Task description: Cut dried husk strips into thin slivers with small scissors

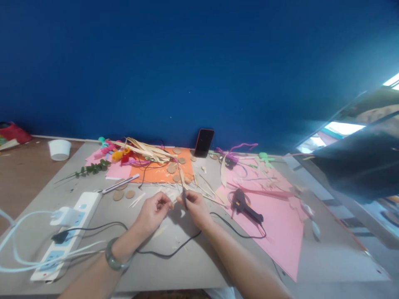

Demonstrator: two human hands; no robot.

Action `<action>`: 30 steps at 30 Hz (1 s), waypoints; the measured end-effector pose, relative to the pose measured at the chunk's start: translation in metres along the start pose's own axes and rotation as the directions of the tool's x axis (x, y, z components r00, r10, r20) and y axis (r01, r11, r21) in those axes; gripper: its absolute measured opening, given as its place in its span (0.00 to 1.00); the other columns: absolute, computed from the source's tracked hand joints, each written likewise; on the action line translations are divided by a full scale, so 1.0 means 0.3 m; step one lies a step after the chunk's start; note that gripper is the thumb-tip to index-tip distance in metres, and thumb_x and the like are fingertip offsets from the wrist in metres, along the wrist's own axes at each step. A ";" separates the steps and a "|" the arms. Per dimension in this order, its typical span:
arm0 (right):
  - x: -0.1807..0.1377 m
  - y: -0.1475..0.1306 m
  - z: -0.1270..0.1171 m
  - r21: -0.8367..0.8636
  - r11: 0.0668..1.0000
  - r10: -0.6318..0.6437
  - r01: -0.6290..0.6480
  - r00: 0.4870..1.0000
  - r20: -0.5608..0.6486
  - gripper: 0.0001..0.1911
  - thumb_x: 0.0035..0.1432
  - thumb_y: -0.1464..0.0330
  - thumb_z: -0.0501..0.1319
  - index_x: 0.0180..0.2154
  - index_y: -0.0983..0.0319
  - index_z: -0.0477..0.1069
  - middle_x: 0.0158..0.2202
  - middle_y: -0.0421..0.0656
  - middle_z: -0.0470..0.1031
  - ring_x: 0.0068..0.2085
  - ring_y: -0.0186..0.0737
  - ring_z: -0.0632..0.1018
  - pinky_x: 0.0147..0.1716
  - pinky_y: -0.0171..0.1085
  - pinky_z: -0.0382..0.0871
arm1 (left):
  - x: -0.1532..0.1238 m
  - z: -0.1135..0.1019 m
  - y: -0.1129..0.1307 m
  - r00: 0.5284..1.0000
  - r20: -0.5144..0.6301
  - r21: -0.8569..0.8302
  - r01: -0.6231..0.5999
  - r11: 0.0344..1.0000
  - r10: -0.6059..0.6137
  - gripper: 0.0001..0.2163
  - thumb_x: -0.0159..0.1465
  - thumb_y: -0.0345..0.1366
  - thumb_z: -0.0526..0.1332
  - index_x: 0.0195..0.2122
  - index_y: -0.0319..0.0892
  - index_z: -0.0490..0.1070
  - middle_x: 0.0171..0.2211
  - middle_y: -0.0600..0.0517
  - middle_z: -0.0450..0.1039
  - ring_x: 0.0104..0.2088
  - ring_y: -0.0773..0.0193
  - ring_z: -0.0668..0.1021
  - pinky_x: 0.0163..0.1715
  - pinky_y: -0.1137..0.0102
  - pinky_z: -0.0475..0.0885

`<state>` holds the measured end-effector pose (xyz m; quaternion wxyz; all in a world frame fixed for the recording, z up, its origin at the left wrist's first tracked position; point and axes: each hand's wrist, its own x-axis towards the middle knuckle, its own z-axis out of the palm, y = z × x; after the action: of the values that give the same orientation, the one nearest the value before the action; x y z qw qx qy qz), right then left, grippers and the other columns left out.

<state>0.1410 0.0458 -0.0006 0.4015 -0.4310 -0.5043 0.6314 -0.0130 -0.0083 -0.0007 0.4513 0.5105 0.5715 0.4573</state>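
Over the middle of the grey table, my left hand (155, 212) is closed in a pinch. Whatever its fingertips hold is too small to make out. Close beside it, my right hand (197, 211) is wrapped round a slim dark tool (184, 198) pointing away from me; its exact kind does not show. Pale thin strips (137, 200) and scraps lie around the hands. Just beyond them is an orange sheet (148, 176) bearing several round wooden discs (171, 167) and a bundle of straw-coloured strips (149, 150).
A black glue gun (247, 207) lies on pink paper (277, 232) at right; its cord crosses before my hands. At left are a power strip (84, 203), a utility knife (121, 184), a green leafy sprig (95, 167) and a white cup (59, 149). A phone (204, 142) leans against the blue wall.
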 end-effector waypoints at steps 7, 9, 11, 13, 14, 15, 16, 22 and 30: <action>-0.004 0.003 0.001 -0.021 0.999 -0.039 0.040 0.998 0.049 0.11 0.42 0.66 0.67 0.20 0.63 0.67 0.20 0.37 0.69 0.22 0.29 0.65 0.23 0.31 0.59 | 0.006 -0.001 -0.019 0.999 0.038 -0.034 0.027 0.999 -0.026 0.07 0.54 0.37 0.63 0.31 0.40 0.71 0.27 0.51 0.74 0.25 0.67 0.74 0.25 0.74 0.66; -0.006 0.001 0.000 -0.053 0.996 -0.060 0.065 0.994 0.093 0.11 0.42 0.67 0.67 0.19 0.63 0.67 0.19 0.37 0.68 0.22 0.30 0.66 0.23 0.31 0.60 | 0.010 -0.004 -0.017 0.993 0.107 -0.083 0.052 0.995 -0.043 0.06 0.54 0.37 0.63 0.29 0.39 0.72 0.27 0.50 0.75 0.28 0.65 0.75 0.28 0.73 0.68; -0.007 0.000 -0.001 -0.082 0.993 -0.077 0.087 0.989 0.124 0.11 0.43 0.68 0.66 0.19 0.63 0.66 0.19 0.37 0.68 0.22 0.30 0.66 0.24 0.31 0.60 | 0.012 -0.008 -0.009 0.983 0.164 -0.086 0.097 0.992 -0.082 0.07 0.54 0.37 0.63 0.26 0.38 0.72 0.24 0.51 0.74 0.25 0.66 0.74 0.27 0.73 0.67; -0.006 0.003 -0.003 -0.097 0.990 -0.094 0.106 0.988 0.122 0.11 0.43 0.68 0.66 0.18 0.63 0.65 0.19 0.37 0.68 0.23 0.30 0.66 0.24 0.31 0.60 | 0.012 -0.013 0.002 0.974 0.183 -0.067 0.147 0.987 -0.133 0.08 0.54 0.38 0.63 0.24 0.38 0.72 0.21 0.52 0.72 0.21 0.68 0.71 0.23 0.74 0.64; -0.005 0.006 -0.004 -0.099 0.989 -0.102 0.112 0.989 0.106 0.11 0.43 0.68 0.67 0.18 0.63 0.65 0.19 0.37 0.68 0.23 0.30 0.66 0.24 0.31 0.60 | 0.011 -0.015 0.007 0.971 0.187 -0.062 0.164 0.984 -0.150 0.08 0.53 0.38 0.63 0.24 0.37 0.72 0.20 0.52 0.71 0.20 0.69 0.70 0.22 0.74 0.64; -0.004 0.009 -0.006 -0.100 0.988 -0.107 0.115 0.991 0.085 0.11 0.42 0.68 0.67 0.19 0.63 0.66 0.20 0.37 0.67 0.23 0.30 0.66 0.24 0.31 0.60 | 0.009 -0.017 0.012 0.968 0.192 -0.069 0.177 0.982 -0.161 0.08 0.53 0.38 0.63 0.24 0.37 0.72 0.20 0.53 0.70 0.20 0.70 0.69 0.22 0.75 0.63; -0.002 0.013 -0.007 -0.099 0.988 -0.110 0.115 0.992 0.059 0.11 0.42 0.67 0.67 0.20 0.63 0.66 0.20 0.36 0.67 0.23 0.30 0.65 0.24 0.31 0.59 | 0.007 -0.019 0.016 0.965 0.199 -0.086 0.189 0.978 -0.169 0.09 0.54 0.38 0.63 0.24 0.37 0.72 0.19 0.53 0.69 0.19 0.70 0.68 0.21 0.75 0.63; 0.002 0.023 -0.012 -0.069 0.993 -0.095 0.094 0.995 -0.018 0.13 0.44 0.62 0.67 0.21 0.63 0.66 0.21 0.37 0.66 0.23 0.30 0.64 0.23 0.31 0.58 | -0.002 -0.022 0.026 0.947 0.231 -0.181 0.268 0.946 -0.224 0.10 0.53 0.40 0.64 0.26 0.38 0.69 0.17 0.58 0.64 0.15 0.74 0.64 0.16 0.78 0.58; -0.018 -0.016 -0.005 -0.141 0.989 -0.006 0.035 0.979 0.205 0.19 0.47 0.54 0.64 0.24 0.62 0.63 0.21 0.36 0.63 0.24 0.31 0.64 0.24 0.32 0.57 | 0.014 -0.031 0.010 0.972 -0.002 -0.362 0.219 0.906 -0.235 0.11 0.53 0.41 0.65 0.31 0.40 0.67 0.13 0.60 0.63 0.12 0.75 0.62 0.12 0.80 0.53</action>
<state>0.1446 0.0418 0.0047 0.3221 -0.3865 -0.5913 0.6302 -0.0218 -0.0044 0.0036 0.5738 0.3387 0.5439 0.5101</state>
